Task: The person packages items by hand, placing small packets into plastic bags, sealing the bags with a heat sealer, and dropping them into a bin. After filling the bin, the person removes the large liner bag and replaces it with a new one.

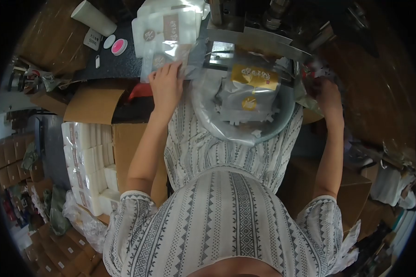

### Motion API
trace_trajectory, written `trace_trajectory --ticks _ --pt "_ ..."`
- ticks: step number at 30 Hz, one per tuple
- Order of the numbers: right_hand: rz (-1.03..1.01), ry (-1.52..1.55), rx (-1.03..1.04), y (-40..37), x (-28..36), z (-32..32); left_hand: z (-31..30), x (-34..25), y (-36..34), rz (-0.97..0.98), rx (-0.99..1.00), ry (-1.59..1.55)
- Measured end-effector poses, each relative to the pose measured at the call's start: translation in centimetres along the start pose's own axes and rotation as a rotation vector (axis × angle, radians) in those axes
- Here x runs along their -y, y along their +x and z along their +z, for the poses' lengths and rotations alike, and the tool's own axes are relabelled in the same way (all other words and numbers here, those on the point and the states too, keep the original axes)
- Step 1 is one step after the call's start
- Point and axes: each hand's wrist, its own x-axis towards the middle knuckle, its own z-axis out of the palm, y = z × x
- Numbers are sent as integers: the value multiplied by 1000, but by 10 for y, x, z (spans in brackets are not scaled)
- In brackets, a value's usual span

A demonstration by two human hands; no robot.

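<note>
My left hand (166,88) rests with its fingers apart on the lower edge of a stack of clear printed bags (164,34) on the dark table. My right hand (327,94) is at the right, beside a hanging piece of clear plastic (306,90); its fingers are curled and dark, and what they hold, if anything, is hidden. Between my hands, a silver pouch with a gold label (252,92) lies over a round basin (268,135) lined with clear plastic, with cut plastic scraps under it. A metal machine bar (263,39) runs just above the basin.
A white cup (93,17), an open jar with pink contents (119,46) and a white lid (109,42) stand at the upper left. An open carton (94,102) and stacked white packs (90,161) are at my left. Another carton (328,184) is at lower right.
</note>
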Motion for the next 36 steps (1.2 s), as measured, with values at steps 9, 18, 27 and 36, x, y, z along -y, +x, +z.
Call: trace_trajectory --ticks 9,18,27,36 --pt "-265 609 -22 -33 108 -50 -47 -62 -9 -52 -98 -270" --pt "-444 731 159 -27 134 -24 -33 -91 -5 103 220 -619" --pt "-258 584 -49 -31 83 -25 13 -110 56 -652 661 -1453" --pt "120 -71 -205 -54 8 -41 2 -6 94 -448 351 -958"
